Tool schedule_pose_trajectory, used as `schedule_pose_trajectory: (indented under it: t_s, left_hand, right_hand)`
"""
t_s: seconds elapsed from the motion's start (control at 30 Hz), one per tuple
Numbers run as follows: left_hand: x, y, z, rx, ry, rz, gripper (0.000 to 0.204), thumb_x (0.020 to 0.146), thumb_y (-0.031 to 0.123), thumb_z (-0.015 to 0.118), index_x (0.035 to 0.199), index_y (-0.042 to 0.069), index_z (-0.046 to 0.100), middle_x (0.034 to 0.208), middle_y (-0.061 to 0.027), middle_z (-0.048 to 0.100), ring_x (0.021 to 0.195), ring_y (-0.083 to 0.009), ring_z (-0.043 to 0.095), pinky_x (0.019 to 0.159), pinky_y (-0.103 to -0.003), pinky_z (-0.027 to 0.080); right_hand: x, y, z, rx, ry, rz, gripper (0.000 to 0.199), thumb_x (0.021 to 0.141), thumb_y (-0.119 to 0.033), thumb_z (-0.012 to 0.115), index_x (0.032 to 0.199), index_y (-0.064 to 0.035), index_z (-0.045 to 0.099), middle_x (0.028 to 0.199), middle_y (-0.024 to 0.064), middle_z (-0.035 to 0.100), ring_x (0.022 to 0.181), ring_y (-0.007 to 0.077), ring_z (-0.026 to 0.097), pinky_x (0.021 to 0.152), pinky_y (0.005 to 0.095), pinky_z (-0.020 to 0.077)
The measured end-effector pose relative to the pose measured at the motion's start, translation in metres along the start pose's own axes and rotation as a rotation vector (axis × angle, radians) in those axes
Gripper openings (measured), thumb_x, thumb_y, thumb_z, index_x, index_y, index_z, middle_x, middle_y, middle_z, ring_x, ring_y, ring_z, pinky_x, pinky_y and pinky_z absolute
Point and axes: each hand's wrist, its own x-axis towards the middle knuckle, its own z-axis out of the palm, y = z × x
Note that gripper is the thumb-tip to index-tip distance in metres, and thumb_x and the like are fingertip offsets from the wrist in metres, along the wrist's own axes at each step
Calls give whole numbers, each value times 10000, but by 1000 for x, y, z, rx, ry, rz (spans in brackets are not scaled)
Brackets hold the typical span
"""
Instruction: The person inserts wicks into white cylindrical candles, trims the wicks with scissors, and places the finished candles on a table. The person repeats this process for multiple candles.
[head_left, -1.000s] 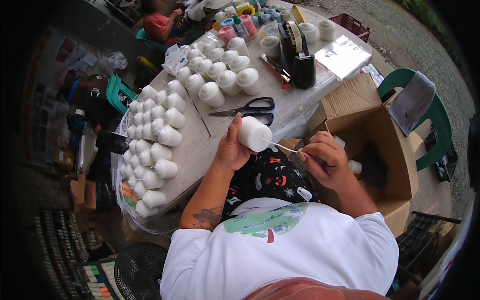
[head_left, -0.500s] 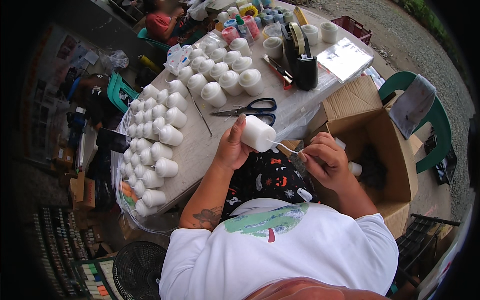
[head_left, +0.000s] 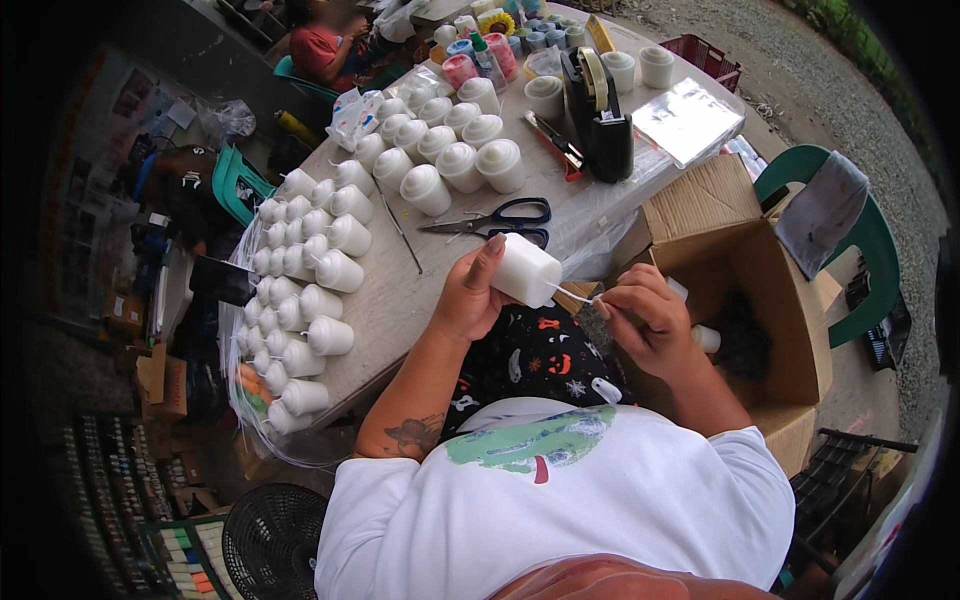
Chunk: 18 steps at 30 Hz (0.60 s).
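A white candle [head_left: 527,269] is gripped in my left hand [head_left: 470,292], tilted over my lap with its wick end facing right. Between the thumb and fingers of my right hand [head_left: 648,312] is the end of its white wick [head_left: 572,292], stretched out from the candle. Just beyond the candle, a pair of scissors [head_left: 500,220] with dark blue handles lies on the table [head_left: 400,300]. Rows of similar white candles [head_left: 340,270] lie on their sides at the left, and taller-standing white candles in cups [head_left: 458,165] fill the middle.
A black tape dispenser [head_left: 600,120] and a stapler-like tool [head_left: 553,143] lie farther back beside clear plastic sheets [head_left: 690,120]. An open cardboard box [head_left: 745,240] stands at my right, near a green chair [head_left: 868,260]. A person in red [head_left: 325,50] sits across the table.
The candle has turned slightly in my left hand and shifted a little right, its wick end tipping lower. My right hand still pinches the wick, in almost the same place.
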Motion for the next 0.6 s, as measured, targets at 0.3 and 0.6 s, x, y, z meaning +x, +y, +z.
schedule_pose_trajectory:
  t_s: [0.3,0.6]
  left_hand:
    - [-5,0,17,73,-83,17,517,879,431,640,1085,-34,550,934,-89,626,803,-147,642,721,-290,563]
    - [-3,-5,17,89,30,58,510,859,391,684,1115,-25,539,948,-92,628,814,-144,638,715,-280,549]
  right_hand:
    - [1,0,6,-60,12,-17,163,747,-9,719,884,-48,639,750,47,593,680,213,542,707,339,415]
    - [-1,-2,11,-72,10,111,196,770,-19,724,947,-49,647,771,66,595,685,243,558,704,364,452]
